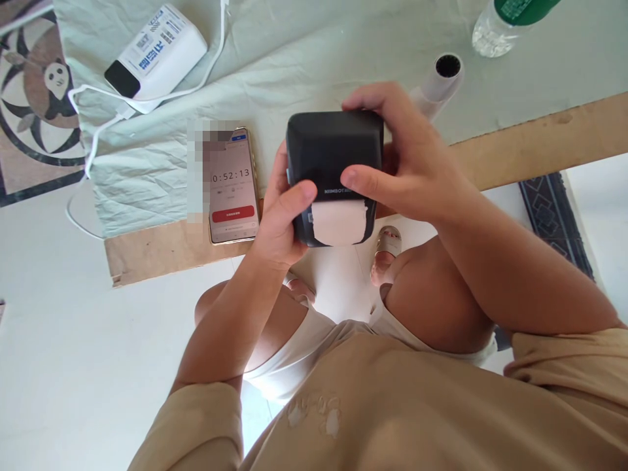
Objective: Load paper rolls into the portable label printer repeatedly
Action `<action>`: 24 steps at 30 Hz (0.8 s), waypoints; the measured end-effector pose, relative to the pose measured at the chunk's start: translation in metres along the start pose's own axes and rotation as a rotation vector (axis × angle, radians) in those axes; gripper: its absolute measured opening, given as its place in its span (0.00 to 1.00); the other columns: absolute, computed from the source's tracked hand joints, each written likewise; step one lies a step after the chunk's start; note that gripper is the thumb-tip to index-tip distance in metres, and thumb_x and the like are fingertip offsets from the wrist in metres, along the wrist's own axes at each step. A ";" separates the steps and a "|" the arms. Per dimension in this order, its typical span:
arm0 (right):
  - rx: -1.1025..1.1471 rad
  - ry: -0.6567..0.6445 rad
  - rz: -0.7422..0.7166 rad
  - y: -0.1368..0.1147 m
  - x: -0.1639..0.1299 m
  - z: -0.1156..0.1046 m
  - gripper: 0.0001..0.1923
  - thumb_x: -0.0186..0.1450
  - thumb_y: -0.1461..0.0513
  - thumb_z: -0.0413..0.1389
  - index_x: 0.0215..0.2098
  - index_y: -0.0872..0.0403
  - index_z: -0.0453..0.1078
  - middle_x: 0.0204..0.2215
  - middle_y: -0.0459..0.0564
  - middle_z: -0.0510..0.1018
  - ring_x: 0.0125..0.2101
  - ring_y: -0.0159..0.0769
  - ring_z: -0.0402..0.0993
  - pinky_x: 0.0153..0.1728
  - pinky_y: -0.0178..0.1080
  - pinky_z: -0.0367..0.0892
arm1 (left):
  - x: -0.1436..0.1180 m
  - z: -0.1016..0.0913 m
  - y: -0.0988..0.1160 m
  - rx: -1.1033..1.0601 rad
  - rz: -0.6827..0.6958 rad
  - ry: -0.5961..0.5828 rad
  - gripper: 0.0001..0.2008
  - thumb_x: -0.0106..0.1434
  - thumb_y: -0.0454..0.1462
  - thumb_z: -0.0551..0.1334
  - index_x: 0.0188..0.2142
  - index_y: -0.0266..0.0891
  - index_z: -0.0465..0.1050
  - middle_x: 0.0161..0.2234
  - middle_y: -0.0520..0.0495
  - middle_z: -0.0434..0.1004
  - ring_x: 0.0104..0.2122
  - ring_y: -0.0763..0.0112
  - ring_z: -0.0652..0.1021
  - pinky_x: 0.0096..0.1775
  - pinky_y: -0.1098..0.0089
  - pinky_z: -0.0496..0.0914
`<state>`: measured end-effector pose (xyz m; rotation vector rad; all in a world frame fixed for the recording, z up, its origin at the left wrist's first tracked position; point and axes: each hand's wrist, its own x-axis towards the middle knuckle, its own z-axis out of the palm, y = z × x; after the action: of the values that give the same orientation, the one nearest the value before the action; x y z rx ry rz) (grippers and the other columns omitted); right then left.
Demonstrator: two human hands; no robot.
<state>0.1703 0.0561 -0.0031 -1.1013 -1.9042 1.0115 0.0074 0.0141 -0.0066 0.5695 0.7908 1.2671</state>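
One smooth, boxy, round-cornered black device [328, 154]

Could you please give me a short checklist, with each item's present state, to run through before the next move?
1. Left hand on the black device: ok, gripping one side, thumb on top.
2. Right hand on it too: ok, holding the opposite side.
3. Pale strip showing at the device's near end: ok.
4. Device switched on: cannot tell.
5. Phone set back from the near edge: not ok, its lower end lies over the wooden board.
6. White cable away from both hands: ok.
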 end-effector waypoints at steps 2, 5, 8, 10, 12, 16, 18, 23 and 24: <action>0.075 -0.092 0.059 0.002 0.000 0.001 0.31 0.60 0.49 0.61 0.57 0.47 0.59 0.49 0.48 0.72 0.39 0.32 0.72 0.31 0.33 0.69 | 0.001 -0.001 -0.001 0.050 -0.028 0.028 0.19 0.56 0.40 0.63 0.48 0.49 0.72 0.42 0.47 0.82 0.60 0.51 0.72 0.51 0.60 0.73; 0.159 -0.152 0.128 0.005 0.001 0.003 0.32 0.59 0.51 0.61 0.57 0.46 0.56 0.49 0.48 0.72 0.39 0.32 0.73 0.29 0.32 0.69 | 0.002 -0.007 -0.002 0.100 -0.050 0.018 0.15 0.57 0.42 0.64 0.45 0.48 0.74 0.41 0.48 0.82 0.58 0.50 0.74 0.49 0.60 0.74; 0.185 -0.174 0.175 0.007 0.001 0.005 0.34 0.58 0.50 0.61 0.58 0.46 0.55 0.47 0.48 0.72 0.37 0.31 0.73 0.25 0.31 0.69 | 0.003 -0.014 -0.001 0.055 -0.085 -0.050 0.12 0.59 0.41 0.64 0.44 0.47 0.74 0.41 0.49 0.82 0.56 0.53 0.76 0.47 0.62 0.75; 0.135 -0.142 0.167 0.011 0.001 0.008 0.34 0.58 0.48 0.61 0.58 0.47 0.55 0.46 0.47 0.73 0.37 0.32 0.73 0.26 0.31 0.69 | 0.004 -0.015 0.000 0.031 -0.123 -0.077 0.13 0.61 0.40 0.64 0.46 0.47 0.74 0.41 0.48 0.82 0.54 0.55 0.77 0.48 0.62 0.76; 0.071 -0.086 0.136 0.015 0.001 0.011 0.34 0.58 0.48 0.61 0.57 0.47 0.57 0.44 0.47 0.74 0.39 0.33 0.73 0.28 0.32 0.69 | 0.005 -0.015 0.001 0.028 -0.131 -0.068 0.14 0.63 0.41 0.63 0.49 0.46 0.73 0.41 0.48 0.82 0.54 0.56 0.77 0.50 0.61 0.75; -0.009 -0.014 0.130 0.018 0.000 0.013 0.31 0.59 0.50 0.60 0.57 0.48 0.59 0.44 0.49 0.74 0.39 0.34 0.73 0.29 0.33 0.69 | 0.009 -0.014 0.000 0.028 -0.113 -0.054 0.15 0.68 0.46 0.56 0.44 0.42 0.76 0.42 0.45 0.82 0.59 0.53 0.73 0.54 0.58 0.73; -0.048 0.034 0.103 0.015 -0.001 0.010 0.31 0.60 0.50 0.59 0.58 0.49 0.59 0.49 0.51 0.73 0.38 0.33 0.73 0.29 0.33 0.69 | 0.011 -0.015 -0.002 0.007 -0.119 -0.037 0.16 0.69 0.47 0.53 0.40 0.43 0.76 0.41 0.46 0.83 0.61 0.52 0.70 0.56 0.58 0.71; -0.022 0.016 -0.042 0.006 -0.003 -0.001 0.30 0.61 0.49 0.59 0.58 0.48 0.62 0.58 0.53 0.67 0.40 0.32 0.74 0.31 0.34 0.71 | 0.012 -0.018 -0.003 -0.071 -0.129 -0.018 0.15 0.72 0.45 0.51 0.40 0.44 0.75 0.41 0.49 0.83 0.60 0.58 0.72 0.58 0.60 0.70; -0.025 -0.009 -0.049 0.005 -0.003 -0.003 0.29 0.60 0.50 0.60 0.57 0.48 0.63 0.57 0.53 0.68 0.41 0.33 0.74 0.31 0.34 0.71 | 0.012 -0.019 -0.003 -0.073 -0.129 -0.038 0.17 0.72 0.46 0.50 0.41 0.42 0.75 0.42 0.47 0.82 0.60 0.57 0.72 0.58 0.59 0.71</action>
<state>0.1756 0.0557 -0.0066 -1.0611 -1.9460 0.9693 -0.0042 0.0242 -0.0226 0.4747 0.7345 1.1581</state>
